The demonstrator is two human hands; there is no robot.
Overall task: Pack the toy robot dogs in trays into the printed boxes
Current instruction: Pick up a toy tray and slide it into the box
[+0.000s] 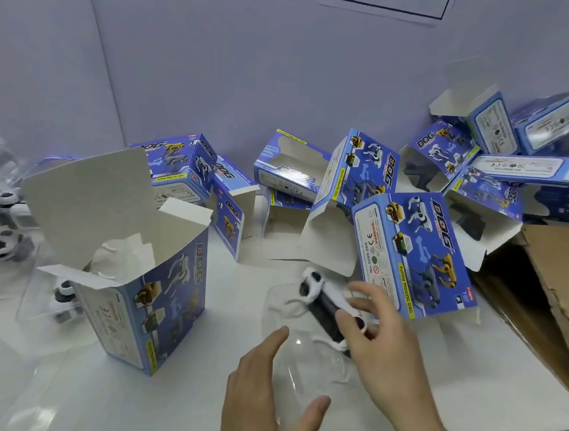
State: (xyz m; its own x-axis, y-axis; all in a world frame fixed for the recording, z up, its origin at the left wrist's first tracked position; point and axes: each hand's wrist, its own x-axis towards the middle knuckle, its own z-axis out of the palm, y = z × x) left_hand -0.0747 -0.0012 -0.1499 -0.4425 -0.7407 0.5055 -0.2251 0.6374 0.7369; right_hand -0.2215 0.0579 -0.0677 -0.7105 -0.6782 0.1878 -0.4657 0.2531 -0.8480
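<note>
1. White surface carries blue printed boxes reading "DOG", "FUNNY MOVING DOG", "WARNING".
2. Left hand, fingers spread wide, hovers over clear tray.
3. Right hand touches white toy robot dog lying in it; grip unclear.

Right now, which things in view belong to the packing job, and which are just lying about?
Job:
toy robot dog in its clear tray
right hand on the dog, left hand at the tray
open printed box standing at left
printed boxes piled behind
more trayed dogs at far left

Lying about:
brown carton at right
paper sheet on the wall
</note>
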